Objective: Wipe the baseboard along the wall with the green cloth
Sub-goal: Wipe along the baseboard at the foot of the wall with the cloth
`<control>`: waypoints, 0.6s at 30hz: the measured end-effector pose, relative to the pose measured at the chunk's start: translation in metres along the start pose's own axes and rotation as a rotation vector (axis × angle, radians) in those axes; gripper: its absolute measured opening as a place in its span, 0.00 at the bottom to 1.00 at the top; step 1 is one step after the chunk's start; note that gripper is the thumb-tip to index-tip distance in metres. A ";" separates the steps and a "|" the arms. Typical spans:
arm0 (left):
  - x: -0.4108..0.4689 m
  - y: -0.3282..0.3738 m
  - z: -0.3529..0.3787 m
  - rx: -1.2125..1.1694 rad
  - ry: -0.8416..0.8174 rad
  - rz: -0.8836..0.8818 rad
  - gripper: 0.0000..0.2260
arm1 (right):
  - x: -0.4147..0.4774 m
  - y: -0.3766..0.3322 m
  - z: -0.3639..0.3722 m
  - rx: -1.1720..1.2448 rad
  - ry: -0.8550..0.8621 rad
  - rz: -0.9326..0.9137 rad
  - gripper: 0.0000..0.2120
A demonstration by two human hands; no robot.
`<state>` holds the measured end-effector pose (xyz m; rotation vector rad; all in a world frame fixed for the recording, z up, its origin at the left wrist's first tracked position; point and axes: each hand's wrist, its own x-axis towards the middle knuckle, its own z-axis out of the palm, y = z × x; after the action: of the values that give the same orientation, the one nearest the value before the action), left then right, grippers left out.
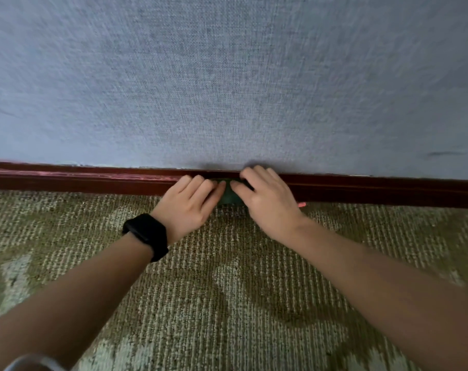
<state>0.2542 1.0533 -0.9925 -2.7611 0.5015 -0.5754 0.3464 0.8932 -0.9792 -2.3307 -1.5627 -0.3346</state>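
A dark red wooden baseboard (93,180) runs left to right along the foot of a grey-blue textured wall (227,76). The green cloth (230,196) lies against the baseboard at the middle, mostly hidden; only a small patch shows between my two hands. My left hand (192,203), with a black watch on its wrist, presses on the cloth's left side with fairly straight fingers. My right hand (265,199) covers the cloth's right side, its fingers reaching up onto the baseboard's top edge.
Patterned olive and pale green carpet (227,303) covers the floor up to the baseboard. A small pink-red scrap (302,204) lies at the foot of the baseboard just right of my right hand.
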 end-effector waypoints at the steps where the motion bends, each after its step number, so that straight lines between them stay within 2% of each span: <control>1: -0.005 -0.003 0.000 0.013 -0.009 -0.005 0.18 | 0.003 -0.005 0.002 0.005 -0.010 0.004 0.12; 5: -0.009 0.003 0.003 0.027 -0.014 -0.086 0.18 | 0.006 -0.006 0.004 0.035 -0.014 -0.030 0.14; 8: -0.002 0.013 0.005 0.018 0.021 -0.134 0.20 | 0.002 0.009 -0.001 -0.044 -0.030 -0.138 0.08; 11: 0.020 0.025 0.010 0.003 0.073 -0.087 0.18 | -0.012 0.030 -0.011 -0.058 -0.040 -0.128 0.16; 18: 0.042 0.036 0.012 -0.048 0.075 -0.015 0.18 | -0.030 0.040 -0.015 -0.077 -0.023 -0.037 0.16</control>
<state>0.2852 1.0068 -1.0017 -2.7991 0.5173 -0.6813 0.3718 0.8475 -0.9814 -2.3739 -1.6327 -0.3844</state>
